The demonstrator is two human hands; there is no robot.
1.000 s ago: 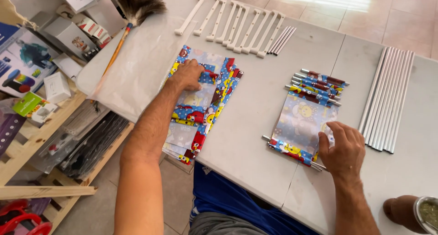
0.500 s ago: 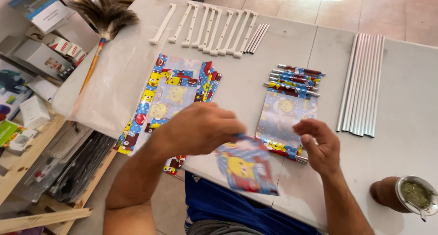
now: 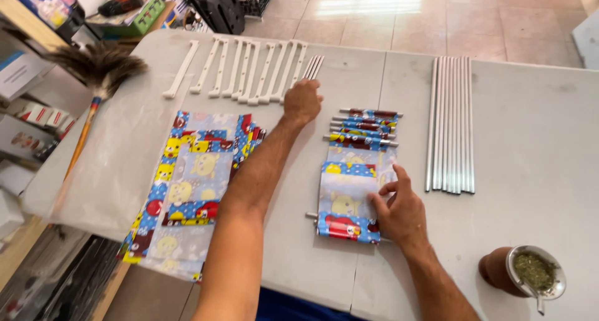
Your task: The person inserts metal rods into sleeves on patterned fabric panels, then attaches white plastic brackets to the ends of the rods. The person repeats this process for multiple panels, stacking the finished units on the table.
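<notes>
The person stands at a grey folding table (image 3: 530, 140). The left hand (image 3: 302, 101) reaches forward to the thin metal rods (image 3: 313, 66) lying beside a row of white plastic bars (image 3: 243, 71); the fingers curl at the rod ends, but whether they grip one cannot be told. The right hand (image 3: 399, 210) lies flat, fingers spread and closed on nothing, pressing a printed cartoon sheet (image 3: 347, 202) onto the tabletop near the front edge. Just beyond that sheet lie several rolled sheets on rods (image 3: 365, 126). A stack of flat printed sheets (image 3: 187, 184) lies to the left, overhanging the front edge. A bundle of long metal tubes (image 3: 450, 124) lies to the right, well apart from both hands.

Container: a brown gourd cup (image 3: 499, 272) at the near right corner holds green chopped herb (image 3: 535, 270) and a metal straw (image 3: 536, 299). A feather duster (image 3: 100, 71) rests at the far left
</notes>
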